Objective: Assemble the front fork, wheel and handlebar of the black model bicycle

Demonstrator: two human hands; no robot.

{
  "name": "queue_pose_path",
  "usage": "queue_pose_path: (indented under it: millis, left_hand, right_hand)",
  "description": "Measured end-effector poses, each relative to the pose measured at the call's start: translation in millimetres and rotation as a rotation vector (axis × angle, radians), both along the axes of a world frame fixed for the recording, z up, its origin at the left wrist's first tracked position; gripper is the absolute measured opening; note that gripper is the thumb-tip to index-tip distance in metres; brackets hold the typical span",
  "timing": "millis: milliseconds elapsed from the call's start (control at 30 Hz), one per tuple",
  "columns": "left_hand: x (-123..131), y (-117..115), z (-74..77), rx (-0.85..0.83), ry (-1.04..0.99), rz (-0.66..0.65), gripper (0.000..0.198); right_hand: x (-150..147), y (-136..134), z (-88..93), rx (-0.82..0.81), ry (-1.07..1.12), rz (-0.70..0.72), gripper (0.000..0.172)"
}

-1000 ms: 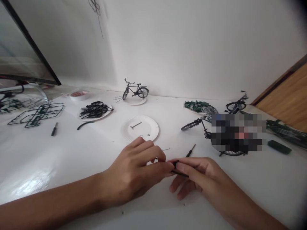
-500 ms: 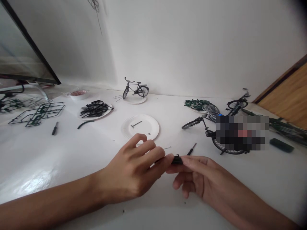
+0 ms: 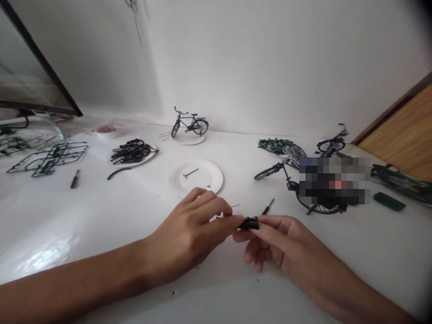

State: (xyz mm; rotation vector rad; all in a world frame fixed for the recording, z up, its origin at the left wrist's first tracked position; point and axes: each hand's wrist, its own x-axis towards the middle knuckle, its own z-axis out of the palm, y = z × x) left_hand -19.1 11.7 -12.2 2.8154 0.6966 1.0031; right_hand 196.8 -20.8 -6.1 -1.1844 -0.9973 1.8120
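Observation:
A small black plastic part [image 3: 250, 223] is pinched between my two hands above the white table, its far end partly covered by fingers. My left hand [image 3: 195, 225] grips its left end with thumb and index finger. On its right end, my right hand [image 3: 276, 238] closes thumb and forefinger, the other fingers curled below. Just beyond the hands lies a white paper plate [image 3: 216, 173] with a small T-shaped piece [image 3: 191, 173] and a tiny bit on it. A screwdriver [image 3: 268, 207] rests behind my right hand.
A model bicycle [image 3: 190, 123] stands on a plate by the wall. Black parts [image 3: 131, 152] fill a plate at left, near green sprue frames [image 3: 50, 157] and another screwdriver [image 3: 74, 179]. At right are a larger model bicycle [image 3: 292, 184], green parts [image 3: 275, 145] and a dark green block [image 3: 389, 201].
The black part has tilted between my fingers, so more of its face and a slot show. My left fingers have drawn closer together. The view has shifted slightly.

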Motion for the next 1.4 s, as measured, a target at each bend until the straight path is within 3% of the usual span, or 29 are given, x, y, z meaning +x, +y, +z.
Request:
queue_pose_path:
  millis: [300,467,567,733,1033,1400]
  left_hand:
    - [2,3,-1.6,-0.239,-0.134,0.013,0.021]
    - [4,2,0.2,-0.403,-0.228,0.074,0.011]
    - [4,-1,0.7,-0.46,-0.228,0.14,0.018]
    - [2,-1,-1.5,-0.458,-0.197,0.258,0.029]
    - [3,0,2.5,-0.477,-0.082,0.146,0.005]
    - [0,2,1.2,-0.429,0.013,0.124,0.007]
  right_hand:
    - [-1,2,-0.8,0.104,-0.136,-0.025,0.019]
    - [3,3,-4.6,0.262,-0.265,0.014,0.021]
    - [4,2,-3.8,0.305,-0.379,0.006,0.021]
    - [1,0,-0.6,0.39,-0.452,0.026,0.021]
    - [3,-1,-6.3,0.4,-0.473,0.008,0.017]
    - [0,-3,-8.8,0.441,-0.5,0.086,0.021]
